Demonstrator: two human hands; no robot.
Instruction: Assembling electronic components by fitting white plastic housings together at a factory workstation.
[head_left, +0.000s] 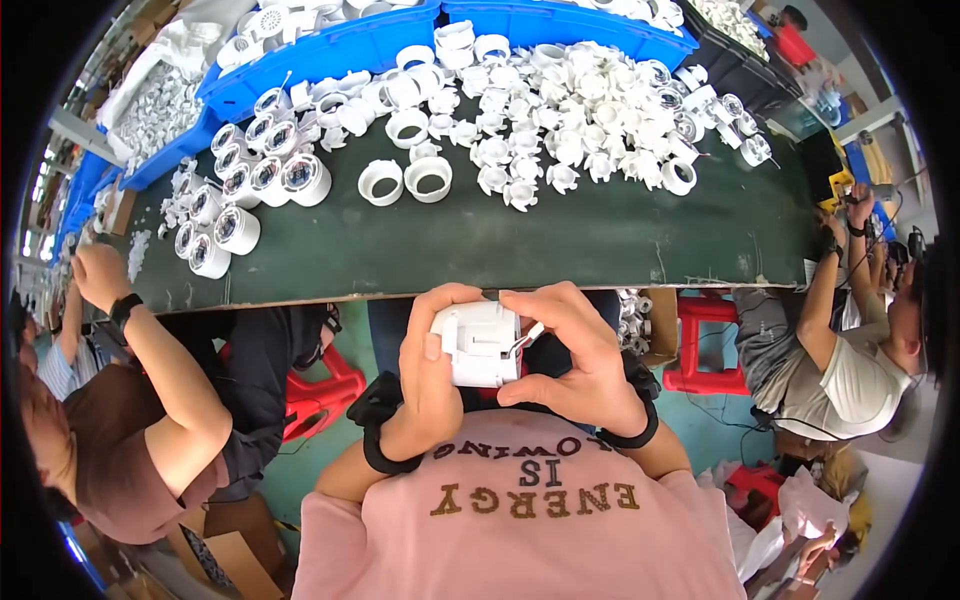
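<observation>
Just beyond the table's front edge, on my side, I hold a white plastic lamp housing point(475, 345), a short cylinder lying on its side with a slot in it. A short white wire end point(531, 335) sticks out at its right. My left hand point(432, 360) is wrapped round the left side, thumb across the front. My right hand point(580, 365) curves about the right side, its forefinger at the top edge and its thumb near the bottom. Whatever lies between its fingers and the housing's far side is hidden.
On the dark green table point(460, 240), finished round lamps point(305, 180) stand at left. White rings point(428, 179) and a heap of small white clips point(580, 120) lie further back. Blue bins point(330, 60) line the far side. Co-workers sit left and right, near red stools point(705, 345).
</observation>
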